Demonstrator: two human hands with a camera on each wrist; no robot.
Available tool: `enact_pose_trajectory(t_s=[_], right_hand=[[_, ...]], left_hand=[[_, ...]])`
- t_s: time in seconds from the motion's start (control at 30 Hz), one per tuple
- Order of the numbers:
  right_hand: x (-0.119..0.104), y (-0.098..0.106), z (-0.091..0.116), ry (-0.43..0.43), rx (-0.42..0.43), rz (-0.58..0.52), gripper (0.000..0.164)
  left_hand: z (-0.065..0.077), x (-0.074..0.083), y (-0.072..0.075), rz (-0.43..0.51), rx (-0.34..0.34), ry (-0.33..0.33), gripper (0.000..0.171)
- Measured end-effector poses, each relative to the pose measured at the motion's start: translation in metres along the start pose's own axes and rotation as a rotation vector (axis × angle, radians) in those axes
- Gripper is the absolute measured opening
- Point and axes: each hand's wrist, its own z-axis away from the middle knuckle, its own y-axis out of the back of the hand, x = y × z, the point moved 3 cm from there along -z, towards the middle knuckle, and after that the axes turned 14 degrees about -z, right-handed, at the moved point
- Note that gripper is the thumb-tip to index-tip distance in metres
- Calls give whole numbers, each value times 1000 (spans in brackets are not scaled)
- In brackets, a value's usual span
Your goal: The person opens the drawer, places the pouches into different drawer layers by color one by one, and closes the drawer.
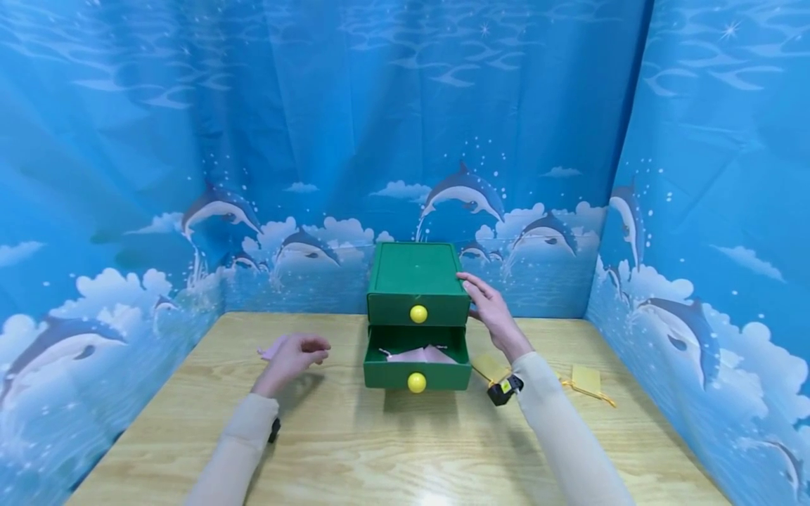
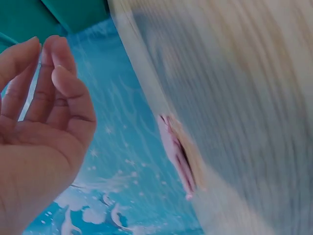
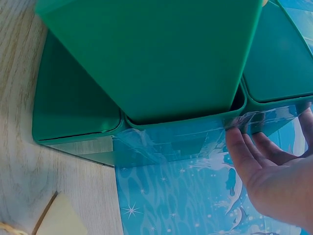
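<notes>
A small green drawer cabinet (image 1: 414,267) with yellow knobs stands at the back of the table. Its middle drawer (image 1: 415,376) is pulled out, and pink pouches (image 1: 422,355) lie inside. The top drawer (image 1: 392,310) is closed; in the right wrist view a third drawer (image 3: 73,93) below is closed too. My right hand (image 1: 493,313) rests its fingertips on the cabinet's right side near the top. To the left, my left hand (image 1: 294,362) hovers over the table with fingers loosely bent, holding nothing. Behind it lies a pink pouch (image 2: 177,156), partly hidden in the head view.
Two yellow drawstring pouches, one near (image 1: 490,367) and one farther right (image 1: 586,379), lie on the wooden table (image 1: 405,457). Blue curtains (image 1: 316,140) printed with dolphins close off the back and sides.
</notes>
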Motion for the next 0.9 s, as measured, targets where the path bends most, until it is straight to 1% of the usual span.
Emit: enact_pose_trajectory(t_s=[0.1, 0.23, 0.27, 0.33, 0.5, 0.67, 0.8, 0.9], right_hand=[[4, 2, -5, 1, 5, -1, 47], [15, 9, -15, 10, 2, -2, 48], [18, 11, -18, 11, 4, -2, 48], [20, 11, -20, 20, 9, -2, 49], [20, 10, -19, 29, 21, 4, 51], [20, 11, -17, 34, 22, 10, 51], [20, 11, -16, 40, 21, 9, 51], [20, 11, -16, 39, 21, 14, 52]], left_hand=[[0, -8, 5, -38, 7, 21, 26], [2, -19, 13, -39, 10, 46, 28], [2, -23, 15, -27, 6, 52, 28], [2, -28, 19, -12, 4, 42, 29], [-1, -42, 25, 77, 14, 56, 31], [-4, -51, 27, 185, 17, 108, 35], [-5, -56, 29, 210, 38, 123, 36], [-5, -59, 31, 179, 51, 120, 36]])
